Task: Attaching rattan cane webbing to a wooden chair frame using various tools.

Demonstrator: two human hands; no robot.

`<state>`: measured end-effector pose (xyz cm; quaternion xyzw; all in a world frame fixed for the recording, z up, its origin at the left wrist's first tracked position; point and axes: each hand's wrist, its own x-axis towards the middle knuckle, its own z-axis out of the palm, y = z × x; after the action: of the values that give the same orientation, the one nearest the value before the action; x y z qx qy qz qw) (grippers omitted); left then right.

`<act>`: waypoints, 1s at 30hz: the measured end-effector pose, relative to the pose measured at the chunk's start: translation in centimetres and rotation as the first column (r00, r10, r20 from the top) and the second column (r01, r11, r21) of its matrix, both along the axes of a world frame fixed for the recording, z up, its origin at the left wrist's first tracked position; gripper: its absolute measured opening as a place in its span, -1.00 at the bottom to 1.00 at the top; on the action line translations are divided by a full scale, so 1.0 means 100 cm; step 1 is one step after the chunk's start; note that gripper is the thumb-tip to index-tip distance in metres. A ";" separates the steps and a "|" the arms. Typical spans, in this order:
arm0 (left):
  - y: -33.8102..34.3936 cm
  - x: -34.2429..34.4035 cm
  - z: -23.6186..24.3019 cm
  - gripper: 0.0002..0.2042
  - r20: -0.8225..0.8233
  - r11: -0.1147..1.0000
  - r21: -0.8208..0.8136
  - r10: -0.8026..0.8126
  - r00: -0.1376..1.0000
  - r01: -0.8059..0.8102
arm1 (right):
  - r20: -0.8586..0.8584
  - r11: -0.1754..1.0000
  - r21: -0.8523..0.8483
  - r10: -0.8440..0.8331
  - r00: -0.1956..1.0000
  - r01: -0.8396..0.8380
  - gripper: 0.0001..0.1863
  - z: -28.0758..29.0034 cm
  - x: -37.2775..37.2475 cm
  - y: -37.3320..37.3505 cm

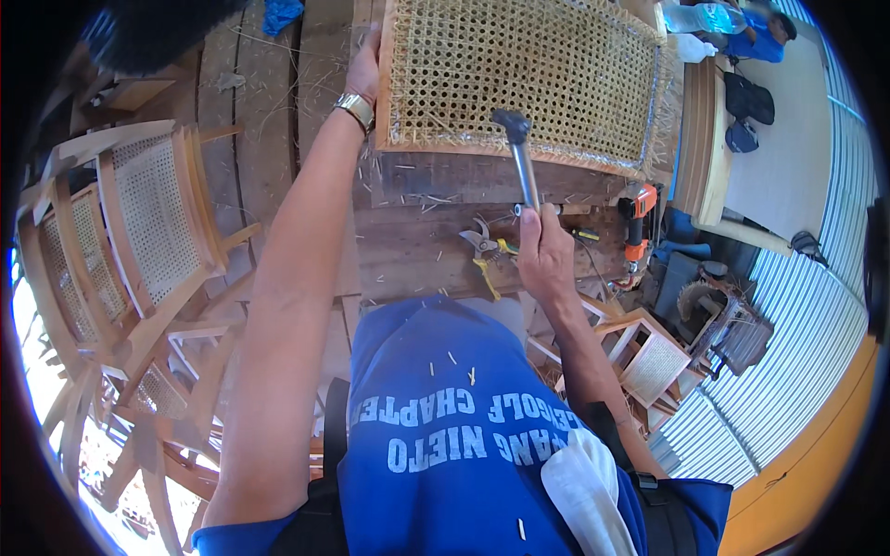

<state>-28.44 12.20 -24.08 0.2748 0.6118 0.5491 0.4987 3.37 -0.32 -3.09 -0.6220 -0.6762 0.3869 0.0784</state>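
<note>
A wood-framed cane panel (436, 65) with frayed strand ends along its right side lies on the rough plank bench (417, 176). My left hand (365, 67), a silver watch at its wrist, grips the panel's left edge. My right hand (547, 248) is closed round the metal handle of a hammer (512, 125), whose head is over the panel's lower middle. Yellow-handled snips (480, 246) lie just left of that hand among cane scraps, and other small tools lie behind it. An orange-and-black power tool (636, 246) is at the bench's right.
Cane chairs (162, 222) crowd the left, and more frames (654, 357) stand at lower right beside a dark machine (718, 329). Water bottles (700, 20), black bags (746, 102) and a pale board (779, 167) are at right, with another person (765, 37) beyond. Corrugated metal sheeting edges that side.
</note>
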 end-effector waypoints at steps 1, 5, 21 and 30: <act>0.001 0.001 0.006 -0.41 0.108 0.999 -0.028 -0.015 0.994 0.018 | -0.027 0.999 0.039 0.001 1.000 0.000 -0.65 -0.004 0.000 -0.003; -0.007 0.010 0.025 -0.42 0.154 1.000 -0.015 0.009 0.988 -0.007 | 0.062 0.996 0.007 0.084 0.995 -0.085 -0.66 -0.005 -0.005 -0.002; -0.006 0.002 -0.002 -0.47 -0.124 0.999 -0.002 0.041 0.991 -0.042 | -0.155 0.997 0.064 0.060 0.986 -0.051 -0.64 0.017 -0.027 -0.004; -0.006 -0.014 -0.024 -0.36 -0.070 0.997 -0.053 0.059 0.996 -0.062 | 0.214 0.875 -0.022 0.477 0.853 -0.484 -0.75 -0.011 0.021 -0.045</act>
<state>-29.86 11.56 -26.44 0.2610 0.6514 0.5372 0.4679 5.45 -4.84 -4.20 -0.4699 -0.8206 0.3145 -0.0833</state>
